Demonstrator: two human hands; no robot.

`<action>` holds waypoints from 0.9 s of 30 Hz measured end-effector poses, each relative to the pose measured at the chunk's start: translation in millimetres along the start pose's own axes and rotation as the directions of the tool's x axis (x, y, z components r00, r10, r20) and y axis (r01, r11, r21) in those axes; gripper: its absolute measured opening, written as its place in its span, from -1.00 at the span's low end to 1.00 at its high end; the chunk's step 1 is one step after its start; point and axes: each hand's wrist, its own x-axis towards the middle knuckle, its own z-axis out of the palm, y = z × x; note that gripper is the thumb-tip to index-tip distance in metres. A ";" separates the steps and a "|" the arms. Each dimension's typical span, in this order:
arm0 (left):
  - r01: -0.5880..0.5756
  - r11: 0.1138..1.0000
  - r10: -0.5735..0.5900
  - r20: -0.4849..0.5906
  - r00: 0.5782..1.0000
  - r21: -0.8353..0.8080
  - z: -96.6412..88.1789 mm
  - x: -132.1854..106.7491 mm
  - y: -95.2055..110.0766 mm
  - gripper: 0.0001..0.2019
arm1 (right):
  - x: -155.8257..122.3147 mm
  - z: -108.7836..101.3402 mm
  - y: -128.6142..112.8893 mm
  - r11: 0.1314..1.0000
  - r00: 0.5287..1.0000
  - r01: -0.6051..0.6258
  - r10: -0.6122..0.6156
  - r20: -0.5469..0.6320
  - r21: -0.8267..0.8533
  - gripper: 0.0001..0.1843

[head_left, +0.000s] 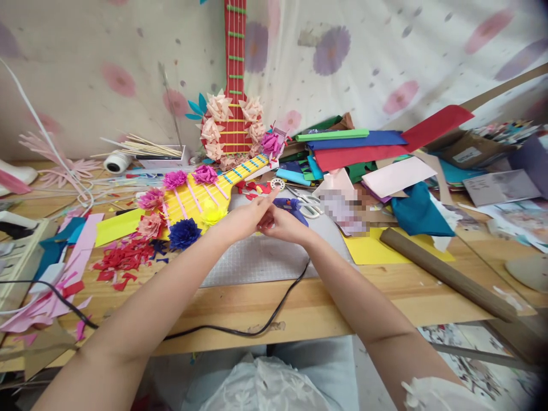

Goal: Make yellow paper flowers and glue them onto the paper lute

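Both hands meet over the grey mat at the middle of the table. My left hand reaches in with a finger stretched forward, close to a small white ring with holes. Against it, my right hand has its fingers curled in. Whatever lies between the fingers is hidden. Just beyond the right hand lies a blue glue gun, partly covered, next to white-handled scissors. At the left, a yellow paper guitar carries pink, yellow and dark blue paper flowers.
A red paper guitar stands against the curtain. Coloured paper sheets are piled at right, near a brown roll. Red scraps lie at left. A black cord runs along the front edge.
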 end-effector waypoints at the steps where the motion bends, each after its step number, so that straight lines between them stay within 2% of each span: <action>1: -0.032 0.999 0.031 0.037 0.999 0.032 -0.2 0.7 -0.3 -0.29 | 2.2 1.5 1.1 1.000 1.000 -0.001 0.001 0.001 -0.030 -0.64; 3: -0.125 0.984 0.099 0.189 0.977 0.129 -1.2 1.8 0.9 -0.25 | 6.2 4.0 2.2 0.997 1.000 0.002 -0.001 0.001 -0.078 -0.73; 6: -0.152 0.963 0.084 0.288 0.954 0.223 -5.1 3.6 5.1 -0.23 | 10.3 5.7 0.7 0.992 1.000 -0.013 0.011 -0.012 -0.123 -0.85; 9: -0.142 0.959 0.049 0.355 0.934 0.243 -15.7 7.8 7.2 -0.21 | 12.9 5.9 0.0 0.994 0.998 -0.046 0.041 -0.049 -0.101 -0.86; 11: -0.128 0.971 0.054 0.335 0.940 0.202 -27.7 12.4 4.6 -0.20 | 14.5 6.4 3.1 0.996 0.992 -0.086 0.085 -0.089 0.002 -0.83; 14: -0.095 0.975 0.054 0.199 0.978 0.203 -47.1 18.7 -4.7 -0.23 | 17.4 9.3 11.0 0.946 0.963 -0.180 0.225 -0.147 0.269 -0.78; 16: -0.056 0.948 0.013 0.138 0.990 0.314 -54.7 19.1 -11.6 -0.23 | 19.4 12.7 14.5 0.856 0.932 -0.229 0.330 -0.148 0.464 -0.76; 19: -0.015 0.868 -0.062 0.139 0.988 0.497 -53.0 12.8 -18.3 -0.11 | 22.2 18.5 13.6 0.696 0.894 -0.246 0.431 -0.119 0.674 -0.73; 21: -0.023 0.809 -0.085 0.156 0.984 0.587 -47.1 7.2 -19.9 -0.06 | 24.3 22.2 9.8 0.638 0.881 -0.237 0.459 -0.114 0.733 -0.72; 23: -0.026 0.756 -0.096 0.150 0.984 0.654 -43.1 3.7 -20.3 -0.09 | 26.8 25.7 4.8 0.611 0.871 -0.229 0.477 -0.121 0.758 -0.73; 27: 0.013 0.702 -0.130 0.110 0.985 0.712 -49.5 4.7 -22.6 -0.19 | 33.4 33.1 -7.4 0.569 0.849 -0.237 0.516 -0.117 0.788 -0.76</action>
